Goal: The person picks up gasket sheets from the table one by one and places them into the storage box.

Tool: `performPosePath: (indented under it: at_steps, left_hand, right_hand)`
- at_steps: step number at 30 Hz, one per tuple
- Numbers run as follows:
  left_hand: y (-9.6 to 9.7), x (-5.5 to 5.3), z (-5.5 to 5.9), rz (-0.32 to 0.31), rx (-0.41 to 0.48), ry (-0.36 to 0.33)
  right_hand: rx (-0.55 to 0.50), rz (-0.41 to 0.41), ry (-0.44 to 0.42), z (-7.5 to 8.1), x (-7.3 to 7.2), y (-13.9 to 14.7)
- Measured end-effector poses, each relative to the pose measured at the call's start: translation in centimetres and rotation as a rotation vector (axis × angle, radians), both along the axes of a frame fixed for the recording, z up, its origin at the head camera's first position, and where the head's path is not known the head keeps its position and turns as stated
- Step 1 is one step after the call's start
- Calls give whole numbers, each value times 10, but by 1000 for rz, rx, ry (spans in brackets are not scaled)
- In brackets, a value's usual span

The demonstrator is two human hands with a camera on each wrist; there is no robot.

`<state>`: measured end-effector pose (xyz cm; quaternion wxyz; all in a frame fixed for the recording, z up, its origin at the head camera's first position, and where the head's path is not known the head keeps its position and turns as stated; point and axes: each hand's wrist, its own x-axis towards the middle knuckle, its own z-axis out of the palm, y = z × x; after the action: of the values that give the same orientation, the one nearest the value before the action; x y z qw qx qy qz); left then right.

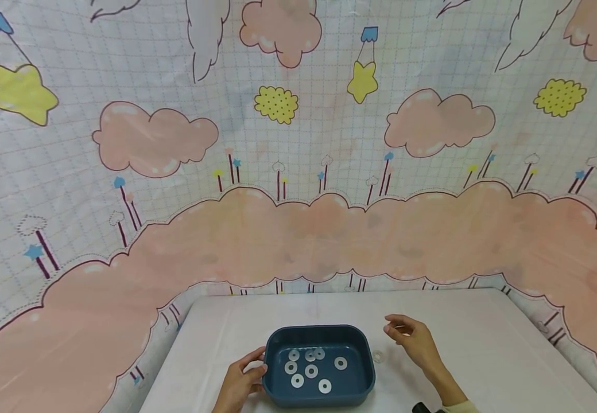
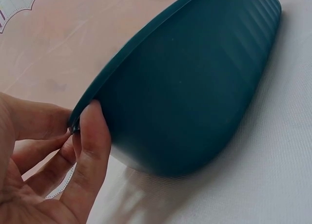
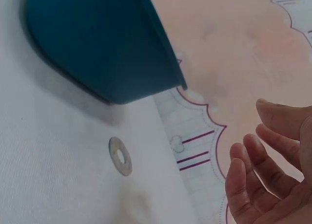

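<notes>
A dark teal plastic tub [image 1: 352,385] with rounded corners sits on the white table, several flat metal washers [image 1: 311,371] lying inside on its floor. My left hand [image 1: 239,378] pinches its left rim; in the left wrist view the thumb [image 2: 93,141] presses the outer wall just under the lip. One more washer [image 3: 120,156] lies flat on the table, a short way off the tub's right side. Beyond it, to the right, my right hand [image 1: 416,344] hovers with loosely bent fingers [image 3: 236,185] and nothing between them.
The white tabletop [image 1: 216,321] runs back to a wall covered in printed cloth [image 1: 329,235] with clouds and stars. Low at the right, a small black object [image 1: 421,408] shows beside the right sleeve [image 1: 462,407].
</notes>
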<state>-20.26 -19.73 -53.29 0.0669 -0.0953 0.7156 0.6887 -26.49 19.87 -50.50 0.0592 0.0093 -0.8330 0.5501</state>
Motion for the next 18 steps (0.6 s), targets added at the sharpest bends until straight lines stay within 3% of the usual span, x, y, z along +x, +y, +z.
performPosePath:
  at_steps: [8,18]
  left_hand:
    - [1,3,-1,11,-1,0]
    - [4,7,-1,21,-7,2]
  right_hand:
    - [70,-11,28,-14,-7,4]
    - [111,21,-45,-27,-7,8]
